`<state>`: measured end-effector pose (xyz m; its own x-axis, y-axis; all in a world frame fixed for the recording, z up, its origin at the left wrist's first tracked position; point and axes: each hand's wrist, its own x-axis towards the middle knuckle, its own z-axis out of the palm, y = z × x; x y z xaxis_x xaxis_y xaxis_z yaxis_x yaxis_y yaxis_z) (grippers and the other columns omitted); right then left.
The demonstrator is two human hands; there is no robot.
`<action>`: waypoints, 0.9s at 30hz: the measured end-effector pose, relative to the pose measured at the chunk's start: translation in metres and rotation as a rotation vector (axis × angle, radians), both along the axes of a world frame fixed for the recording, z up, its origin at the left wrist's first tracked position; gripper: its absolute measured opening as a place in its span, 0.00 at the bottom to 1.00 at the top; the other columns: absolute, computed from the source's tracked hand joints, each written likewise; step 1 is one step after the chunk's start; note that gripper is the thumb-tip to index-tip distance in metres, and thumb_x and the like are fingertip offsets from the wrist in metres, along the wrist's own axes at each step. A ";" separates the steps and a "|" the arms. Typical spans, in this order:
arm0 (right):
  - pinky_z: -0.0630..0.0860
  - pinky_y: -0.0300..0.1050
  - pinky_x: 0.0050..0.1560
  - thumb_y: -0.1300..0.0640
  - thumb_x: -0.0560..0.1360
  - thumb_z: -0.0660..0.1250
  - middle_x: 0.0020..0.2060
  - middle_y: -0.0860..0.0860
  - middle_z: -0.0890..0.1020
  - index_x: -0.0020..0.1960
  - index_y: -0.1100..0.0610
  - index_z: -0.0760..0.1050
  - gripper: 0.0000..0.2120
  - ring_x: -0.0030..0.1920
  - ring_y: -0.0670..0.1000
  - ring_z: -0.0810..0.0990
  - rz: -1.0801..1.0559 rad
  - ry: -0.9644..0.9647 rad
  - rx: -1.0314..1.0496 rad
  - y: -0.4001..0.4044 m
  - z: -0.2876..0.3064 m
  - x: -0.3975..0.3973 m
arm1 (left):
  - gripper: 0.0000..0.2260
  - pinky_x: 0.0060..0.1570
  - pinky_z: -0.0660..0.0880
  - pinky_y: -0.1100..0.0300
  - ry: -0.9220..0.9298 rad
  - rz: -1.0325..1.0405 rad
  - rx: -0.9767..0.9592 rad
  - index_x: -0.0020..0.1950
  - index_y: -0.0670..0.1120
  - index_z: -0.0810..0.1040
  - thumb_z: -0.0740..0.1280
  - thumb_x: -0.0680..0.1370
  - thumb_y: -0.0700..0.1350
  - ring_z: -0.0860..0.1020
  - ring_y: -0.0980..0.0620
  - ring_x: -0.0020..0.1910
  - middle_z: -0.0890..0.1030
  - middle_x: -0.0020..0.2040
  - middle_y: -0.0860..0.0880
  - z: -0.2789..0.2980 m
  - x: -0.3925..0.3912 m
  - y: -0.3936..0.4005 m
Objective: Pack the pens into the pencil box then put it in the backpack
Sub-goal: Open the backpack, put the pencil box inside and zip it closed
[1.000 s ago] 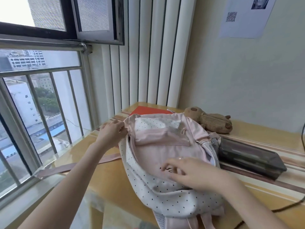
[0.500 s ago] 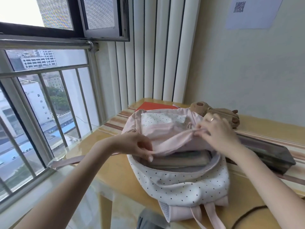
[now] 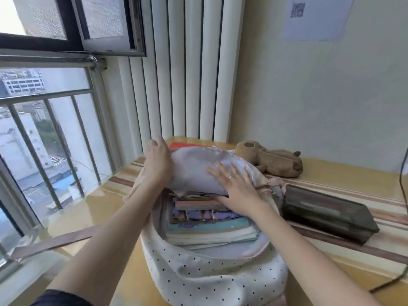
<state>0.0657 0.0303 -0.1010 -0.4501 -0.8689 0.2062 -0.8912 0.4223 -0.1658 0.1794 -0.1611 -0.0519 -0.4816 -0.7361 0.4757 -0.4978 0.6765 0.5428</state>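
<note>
Nearest the camera, on the yellow counter (image 3: pixel 88 208), the backpack (image 3: pixel 212 277) is lying with its mouth gaping open; its outer cloth is showing white with small black dots, its lining pale pink-grey, and a stack of books (image 3: pixel 209 226) is sitting inside the main compartment. A pink strap (image 3: pixel 55 240) is trailing from it across the counter toward the window side. Above the books, both hands are pressing the front flap (image 3: pixel 194 168) of the backpack back and away: the left hand (image 3: pixel 157 164) is curling over the flap's left edge, gripping the fabric, while the right hand (image 3: pixel 238 191), wearing a ring, is lying flat with fingers spread on the flap, holding nothing. Just to the right of the backpack, the pencil box (image 3: pixel 326 215) is resting on the counter, outside the backpack; it is a long, dark, translucent case with its lid closed, and its contents are showing only as blurred shapes. Farther back, a brown plush toy (image 3: pixel 271 161) is lying on its side near the wall, and a red book (image 3: pixel 183 145) is peeking out behind the flap. Beyond these, white vertical blinds (image 3: pixel 187 69) are hanging by the window (image 3: pixel 44 120).
</note>
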 end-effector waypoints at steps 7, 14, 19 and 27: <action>0.49 0.60 0.73 0.33 0.71 0.60 0.75 0.44 0.62 0.75 0.39 0.51 0.36 0.75 0.52 0.60 -0.095 -0.138 0.058 -0.012 -0.003 -0.023 | 0.34 0.70 0.60 0.50 -0.515 -0.495 -0.376 0.73 0.50 0.63 0.59 0.72 0.67 0.67 0.49 0.71 0.70 0.73 0.51 -0.033 -0.001 0.043; 0.39 0.58 0.74 0.44 0.77 0.57 0.76 0.47 0.58 0.74 0.36 0.53 0.27 0.77 0.51 0.50 -0.261 -0.288 -0.254 0.085 0.016 -0.058 | 0.30 0.66 0.66 0.52 -0.372 -0.413 -0.387 0.73 0.49 0.67 0.57 0.73 0.61 0.71 0.50 0.70 0.73 0.71 0.49 -0.069 0.001 0.041; 0.42 0.67 0.73 0.39 0.61 0.69 0.77 0.44 0.41 0.73 0.32 0.38 0.52 0.76 0.56 0.37 -0.539 -0.590 0.370 0.165 0.027 -0.100 | 0.32 0.62 0.71 0.50 -0.330 -0.393 -0.393 0.69 0.48 0.73 0.51 0.72 0.64 0.77 0.48 0.64 0.78 0.66 0.47 -0.069 0.000 0.043; 0.59 0.67 0.66 0.38 0.61 0.72 0.77 0.53 0.56 0.74 0.38 0.32 0.58 0.75 0.60 0.54 -0.570 -0.160 0.602 0.169 0.028 -0.069 | 0.30 0.62 0.71 0.50 -0.339 -0.378 -0.364 0.68 0.48 0.74 0.55 0.71 0.61 0.78 0.46 0.62 0.79 0.65 0.47 -0.064 0.004 0.049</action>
